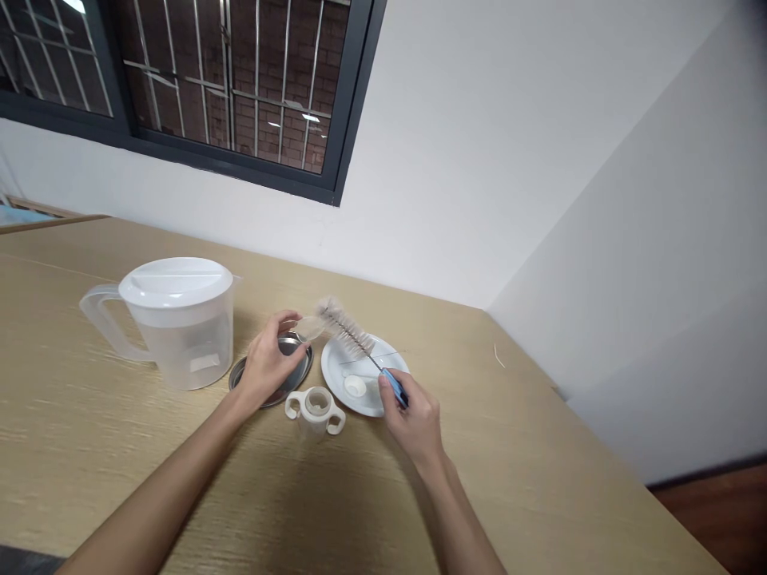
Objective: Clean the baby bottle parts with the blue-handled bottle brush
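Observation:
My left hand (271, 356) is closed on a small clear, dome-like cap (309, 328), above a round metal tray (276, 393). My right hand (413, 417) grips the blue handle of a bottle brush (353, 334). The brush's white bristles point up and left, and their tip is right beside the clear cap; whether they touch I cannot tell. Below the bristles is a white plate (335, 382) with a small white round piece (355, 386) on it. Between my forearms stands a baby bottle (316, 409) with two cream handles and an uncovered top.
A translucent pitcher (188, 335) with a white lid stands at the left, its handle pointing left. The wooden table (509, 447) meets a white wall (455, 176) at the back. A barred window (240, 88) is above. A thin pale strip (498, 356) lies at the right.

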`<state>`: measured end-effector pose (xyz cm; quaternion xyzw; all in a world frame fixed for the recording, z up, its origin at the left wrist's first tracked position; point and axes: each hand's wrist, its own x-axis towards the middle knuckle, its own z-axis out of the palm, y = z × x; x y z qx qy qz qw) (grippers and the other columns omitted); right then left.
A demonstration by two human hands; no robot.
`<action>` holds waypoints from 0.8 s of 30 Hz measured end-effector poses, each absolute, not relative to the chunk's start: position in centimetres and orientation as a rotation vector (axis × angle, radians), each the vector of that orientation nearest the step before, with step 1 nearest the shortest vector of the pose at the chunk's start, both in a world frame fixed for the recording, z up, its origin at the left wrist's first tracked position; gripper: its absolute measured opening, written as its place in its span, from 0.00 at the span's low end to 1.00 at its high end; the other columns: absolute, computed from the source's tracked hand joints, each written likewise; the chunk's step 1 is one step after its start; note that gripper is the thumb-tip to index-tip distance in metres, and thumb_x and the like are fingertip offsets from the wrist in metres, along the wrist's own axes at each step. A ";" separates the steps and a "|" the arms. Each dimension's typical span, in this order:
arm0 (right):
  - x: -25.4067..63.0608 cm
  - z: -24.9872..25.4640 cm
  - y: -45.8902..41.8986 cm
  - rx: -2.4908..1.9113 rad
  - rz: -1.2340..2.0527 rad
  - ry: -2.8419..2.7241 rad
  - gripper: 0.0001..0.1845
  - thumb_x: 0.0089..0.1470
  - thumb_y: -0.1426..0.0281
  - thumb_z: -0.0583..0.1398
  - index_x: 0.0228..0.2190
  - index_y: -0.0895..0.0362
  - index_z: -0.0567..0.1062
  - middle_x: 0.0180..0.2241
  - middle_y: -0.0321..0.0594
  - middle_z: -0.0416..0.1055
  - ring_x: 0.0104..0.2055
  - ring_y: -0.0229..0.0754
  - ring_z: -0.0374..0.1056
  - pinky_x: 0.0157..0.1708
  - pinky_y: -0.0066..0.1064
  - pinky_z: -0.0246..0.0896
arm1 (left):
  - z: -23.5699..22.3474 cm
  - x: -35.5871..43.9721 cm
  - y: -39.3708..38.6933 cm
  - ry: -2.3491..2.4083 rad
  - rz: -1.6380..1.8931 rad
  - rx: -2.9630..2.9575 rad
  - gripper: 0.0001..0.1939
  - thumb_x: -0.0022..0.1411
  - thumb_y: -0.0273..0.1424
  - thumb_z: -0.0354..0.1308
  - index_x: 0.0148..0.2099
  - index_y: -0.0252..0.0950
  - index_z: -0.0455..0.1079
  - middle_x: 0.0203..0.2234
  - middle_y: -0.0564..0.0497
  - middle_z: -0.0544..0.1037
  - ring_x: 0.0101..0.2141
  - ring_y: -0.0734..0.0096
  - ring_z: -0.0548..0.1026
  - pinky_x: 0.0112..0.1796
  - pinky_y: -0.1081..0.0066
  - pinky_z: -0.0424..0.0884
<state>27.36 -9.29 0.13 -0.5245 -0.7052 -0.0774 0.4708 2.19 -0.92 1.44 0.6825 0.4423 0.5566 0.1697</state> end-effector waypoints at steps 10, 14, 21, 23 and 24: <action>27.7 -0.1 -8.9 -1.413 -0.235 -1.643 0.15 0.62 0.62 0.56 0.38 0.60 0.77 0.21 0.35 0.71 0.20 0.35 0.63 0.24 0.26 0.57 | 1.1 1.9 -0.8 1.301 1.533 2.094 0.24 0.59 0.32 0.59 0.57 0.41 0.61 0.50 0.46 0.75 0.50 0.61 0.75 0.52 0.59 0.71; 27.4 0.2 -9.2 -1.317 -0.184 -1.735 0.15 0.62 0.62 0.55 0.39 0.60 0.77 0.26 0.39 0.74 0.22 0.34 0.65 0.25 0.25 0.59 | 0.8 1.6 -0.6 1.328 1.455 2.244 0.22 0.62 0.33 0.56 0.58 0.42 0.61 0.52 0.47 0.74 0.52 0.60 0.74 0.52 0.60 0.70; 27.7 0.2 -9.0 -1.427 -0.227 -1.635 0.17 0.62 0.60 0.56 0.35 0.59 0.78 0.21 0.36 0.71 0.19 0.33 0.63 0.23 0.24 0.56 | 0.6 1.1 -0.4 1.269 1.496 2.341 0.20 0.63 0.34 0.55 0.57 0.42 0.62 0.52 0.46 0.74 0.53 0.59 0.73 0.53 0.59 0.69; 27.8 0.3 -9.2 -1.385 -0.228 -1.594 0.15 0.61 0.61 0.56 0.36 0.59 0.77 0.21 0.35 0.70 0.19 0.33 0.61 0.23 0.25 0.56 | 0.9 1.3 -0.6 1.244 1.571 2.262 0.21 0.61 0.33 0.58 0.56 0.41 0.63 0.50 0.45 0.74 0.52 0.59 0.74 0.53 0.58 0.70; 27.8 0.4 -9.3 -1.355 -0.229 -1.594 0.14 0.61 0.62 0.56 0.36 0.59 0.77 0.20 0.34 0.70 0.19 0.33 0.61 0.22 0.25 0.57 | 1.1 1.4 -0.7 1.228 1.607 2.197 0.21 0.59 0.34 0.59 0.55 0.41 0.63 0.49 0.45 0.74 0.51 0.59 0.75 0.53 0.58 0.71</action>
